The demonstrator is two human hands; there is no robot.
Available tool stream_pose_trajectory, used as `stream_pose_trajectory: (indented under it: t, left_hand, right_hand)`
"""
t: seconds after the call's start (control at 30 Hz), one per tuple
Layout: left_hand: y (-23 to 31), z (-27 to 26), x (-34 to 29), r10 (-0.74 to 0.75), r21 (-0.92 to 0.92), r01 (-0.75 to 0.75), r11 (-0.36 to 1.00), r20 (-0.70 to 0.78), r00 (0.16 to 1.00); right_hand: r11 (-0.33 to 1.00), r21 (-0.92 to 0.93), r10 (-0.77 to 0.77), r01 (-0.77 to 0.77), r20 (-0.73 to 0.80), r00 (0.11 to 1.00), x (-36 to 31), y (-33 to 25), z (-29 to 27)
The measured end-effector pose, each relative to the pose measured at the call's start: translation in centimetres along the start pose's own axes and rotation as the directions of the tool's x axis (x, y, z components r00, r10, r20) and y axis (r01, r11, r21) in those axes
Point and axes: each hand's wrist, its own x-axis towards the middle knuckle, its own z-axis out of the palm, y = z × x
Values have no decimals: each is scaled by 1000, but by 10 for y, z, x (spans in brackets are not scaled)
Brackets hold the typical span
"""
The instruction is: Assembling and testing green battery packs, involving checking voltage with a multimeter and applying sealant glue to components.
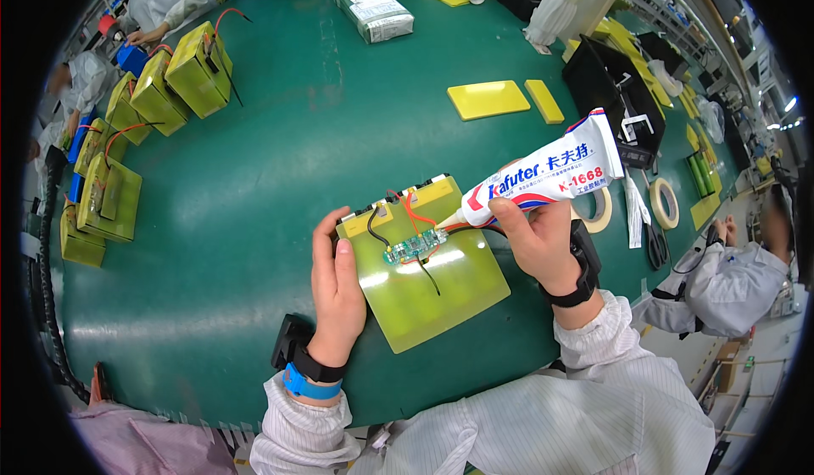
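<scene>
A yellow-wrapped battery pack [432, 297] lies in front of me on the green table. A small green circuit board [414, 247] sits on its upper face, with red and black wires running to the pack's far edge. My left hand [337, 284] grips the pack's left edge, thumb up and fingers along the side. In my right hand [543, 242] is a white glue tube [551, 168], tilted, its crimped end up to the right. The tube's pale nozzle points down-left and ends at or just above the board's right end; whether it touches, I cannot tell.
Several yellow battery packs [199, 72] with loose wires stand at the left. Yellow sheets [487, 100], a plastic-wrapped parcel [373, 9] and a black bin [610, 94] lie farther off. Tape rolls [664, 204] and scissors [655, 244] are at the right. Other people sit around the table.
</scene>
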Motion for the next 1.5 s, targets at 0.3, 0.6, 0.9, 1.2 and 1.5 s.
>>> stream_pose_trajectory:
  t: [0.3, 0.6, 0.9, 1.2, 1.5]
  left_hand:
    - [0, 0, 0, -6, 2, 6, 1000, -6, 1000]
    - [-3, -2, -1, -10, 64, 11, 998, -10, 1000]
    - [-4, -2, -2, -23, 52, 24, 998, -27, 999]
    - [-5, -2, -2, -10, 52, 11, 999, -22, 1000]
    - [-3, -3, -1, -15, 67, 16, 998, -23, 1000]
  right_hand:
    - [962, 225, 173, -155, -61, 983, 1, 2, -1]
    - [486, 768, 468, -418, 175, 866, 8, 7, -12]
    - [546, 756, 435, -362, 113, 893, 3, -8, -13]
    - [935, 194, 282, -296, 95, 955, -6, -13, -9]
    - [970, 89, 220, -228, 87, 971, -7, -13, -5]
